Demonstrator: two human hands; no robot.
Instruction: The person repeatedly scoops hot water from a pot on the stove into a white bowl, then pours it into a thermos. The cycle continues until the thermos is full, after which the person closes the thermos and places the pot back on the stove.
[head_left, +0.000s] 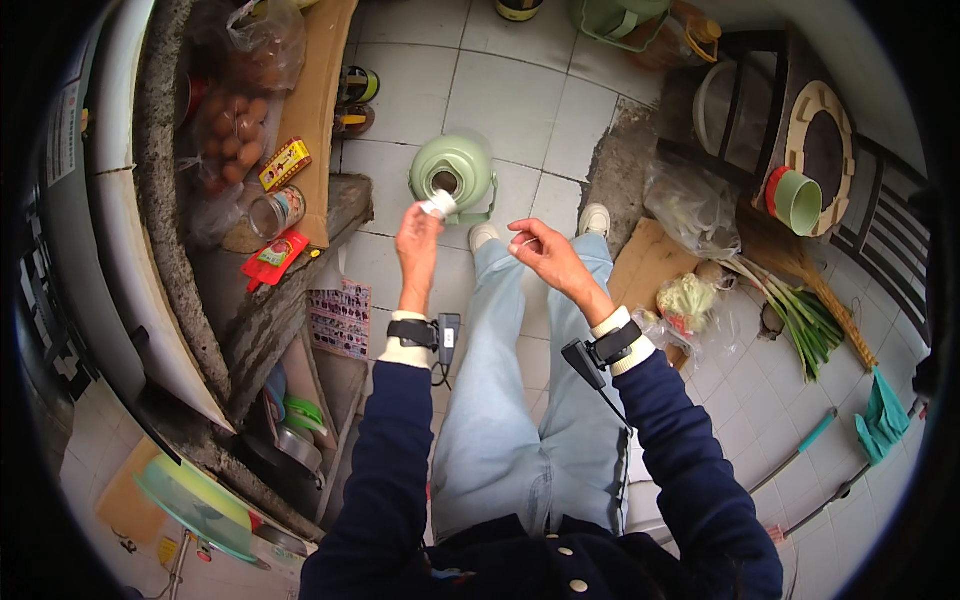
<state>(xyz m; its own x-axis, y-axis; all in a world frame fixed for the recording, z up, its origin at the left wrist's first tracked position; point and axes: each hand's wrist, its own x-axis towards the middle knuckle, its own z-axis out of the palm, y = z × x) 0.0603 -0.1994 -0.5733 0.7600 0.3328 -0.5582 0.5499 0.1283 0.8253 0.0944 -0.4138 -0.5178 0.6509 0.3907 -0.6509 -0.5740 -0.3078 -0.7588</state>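
A pale green thermos jug (442, 161) stands upright on the tiled floor in front of my feet, its round mouth uncovered. My left hand (417, 244) pinches a small white stopper (439, 204) at the near edge of that mouth; from above I cannot tell whether the two touch. Off to the right of the jug, my right hand (546, 251) is held over my lower legs. Its index finger reaches out, the other fingers are bent, and nothing shows in its grasp.
On the left shelf, a bag of eggs (236, 135), a glass jar (276, 212) and a red packet (274, 259) sit near the edge. A pale green cup (796, 201), green onions (806, 322) and a cabbage (686, 296) are on the right. Another green jug (619, 19) stands at the back.
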